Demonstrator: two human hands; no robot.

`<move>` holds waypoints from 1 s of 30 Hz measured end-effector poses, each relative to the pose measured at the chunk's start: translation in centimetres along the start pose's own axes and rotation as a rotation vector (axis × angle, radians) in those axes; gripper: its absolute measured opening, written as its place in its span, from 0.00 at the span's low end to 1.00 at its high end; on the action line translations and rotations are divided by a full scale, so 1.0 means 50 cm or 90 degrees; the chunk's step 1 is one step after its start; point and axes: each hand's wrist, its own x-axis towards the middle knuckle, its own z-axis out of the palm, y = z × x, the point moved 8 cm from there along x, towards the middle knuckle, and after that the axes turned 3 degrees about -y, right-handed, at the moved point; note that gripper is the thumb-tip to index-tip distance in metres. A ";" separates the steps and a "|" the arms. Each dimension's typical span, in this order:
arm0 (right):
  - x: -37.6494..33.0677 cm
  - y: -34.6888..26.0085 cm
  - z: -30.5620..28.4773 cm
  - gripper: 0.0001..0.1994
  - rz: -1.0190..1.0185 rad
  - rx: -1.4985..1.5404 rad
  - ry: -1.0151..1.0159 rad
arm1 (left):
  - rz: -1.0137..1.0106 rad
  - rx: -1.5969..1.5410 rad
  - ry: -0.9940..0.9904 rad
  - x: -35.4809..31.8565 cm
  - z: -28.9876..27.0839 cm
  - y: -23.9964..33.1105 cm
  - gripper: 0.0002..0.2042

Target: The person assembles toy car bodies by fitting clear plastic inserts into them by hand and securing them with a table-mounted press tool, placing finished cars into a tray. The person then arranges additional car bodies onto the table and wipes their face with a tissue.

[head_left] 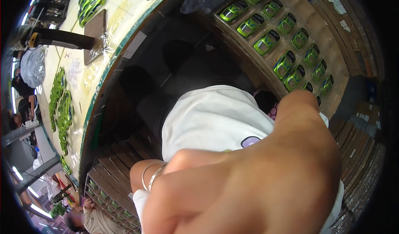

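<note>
My right hand and forearm loom large and blurred very near the camera, across the lower middle and right. The fingers bend away at the lower left, and their tips cannot be made out. Behind them shows my left wrist with two silver bangles; that hand is mostly hidden. No held thing shows in either hand. Below my arms is my white shirt. Beyond my right arm, a brown tray bears rows of green toy car bodies with black and blue parts.
A curved-edged worktable at the left carries piles of green car parts, a brown board and a black bar-like object. Stacked brown trays stand lower left, and more at right. Another person is at lower left.
</note>
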 end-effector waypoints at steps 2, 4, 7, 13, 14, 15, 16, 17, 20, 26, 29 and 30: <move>0.104 0.102 0.069 0.12 0.000 -0.045 0.030 | 0.030 -0.066 -0.050 0.017 0.007 -0.014 0.16; 0.027 0.049 0.070 0.12 0.014 -0.061 0.021 | 0.073 -0.090 -0.076 -0.002 0.035 0.026 0.17; -0.067 -0.028 -0.007 0.15 0.029 0.022 -0.193 | 0.099 -0.264 0.074 0.026 0.068 0.047 0.20; -0.079 -0.071 -0.033 0.23 -0.195 -0.155 0.357 | -0.141 -0.295 -0.186 0.023 0.100 0.004 0.18; -0.083 -0.078 -0.027 0.23 -0.200 -0.175 0.358 | -0.079 -0.314 -0.097 0.030 0.088 0.012 0.18; -0.085 -0.082 -0.028 0.23 -0.207 -0.197 0.358 | -0.018 -0.331 -0.011 0.033 0.071 0.016 0.18; -0.088 -0.084 -0.026 0.23 -0.212 -0.216 0.361 | -0.021 -0.333 -0.014 0.028 0.093 0.013 0.18; -0.087 -0.086 -0.025 0.23 -0.216 -0.236 0.363 | -0.019 -0.364 0.051 0.021 0.102 0.008 0.18; -0.075 -0.094 -0.002 0.23 -0.267 -0.299 0.335 | -0.071 -0.381 0.013 0.023 0.105 0.021 0.18; -0.053 -0.129 0.005 0.22 -0.409 -0.409 0.302 | -0.225 -0.319 -0.116 -0.008 0.135 0.007 0.19; -0.042 -0.192 0.054 0.22 -0.522 -0.411 0.322 | -0.233 -0.282 -0.031 -0.047 0.164 0.004 0.20; -0.051 -0.230 0.063 0.22 -0.564 -0.411 0.345 | -0.271 -0.293 -0.002 -0.043 0.172 -0.006 0.18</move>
